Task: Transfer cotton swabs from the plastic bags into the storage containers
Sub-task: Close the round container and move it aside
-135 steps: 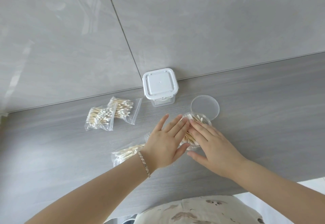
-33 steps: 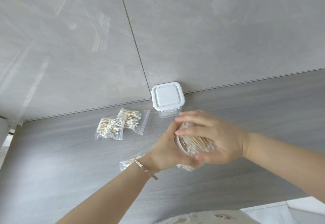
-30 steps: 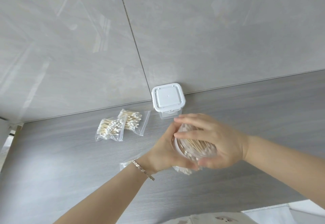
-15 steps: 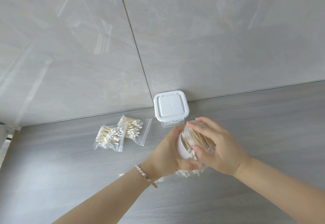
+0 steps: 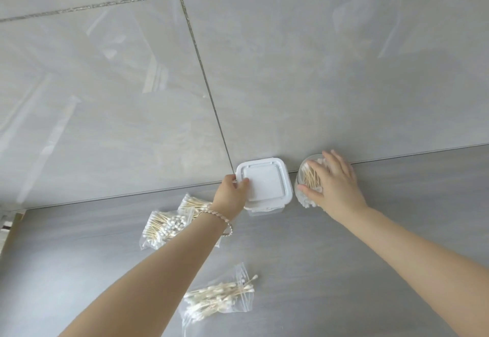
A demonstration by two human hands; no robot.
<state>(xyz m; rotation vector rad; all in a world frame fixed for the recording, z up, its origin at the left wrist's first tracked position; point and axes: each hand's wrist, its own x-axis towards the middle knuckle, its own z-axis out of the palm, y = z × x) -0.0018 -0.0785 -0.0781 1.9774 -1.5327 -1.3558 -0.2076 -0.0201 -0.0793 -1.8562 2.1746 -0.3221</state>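
Table [image 5: 344, 270], grey with a wood grain, meets a wall of large glossy grey tiles [image 5: 291, 71] with dark grout lines. Landmark: the square clear plastic container with a white clip lid [image 5: 267, 185], standing against the wall.

- Just right of the square container, also at the wall: the round clear plastic container [image 5: 304, 196] filled with wooden-stick cotton swabs [image 5: 311, 179].
- Left of and nearer than the square container: two sealed clear zip bags of swabs [image 5: 164, 225], overlapping, partly under the left forearm.
- Well in front of the square container: a third clear bag [image 5: 219, 302], with swabs spilling from its mouth.

Hands:
- Left hand [image 5: 230, 193], with a bracelet [image 5: 222, 217] at the wrist, grips the left edge of the square container, thumb on the lid.
- Right hand [image 5: 333, 185] clasps the round container from above, fingers over its top and thumb on the near side.

Change from half a second earlier: both hands then held the round container in front of the square container. It now sits to the right of it, and the left hand has shifted to the square container. The third bag is now fully uncovered.
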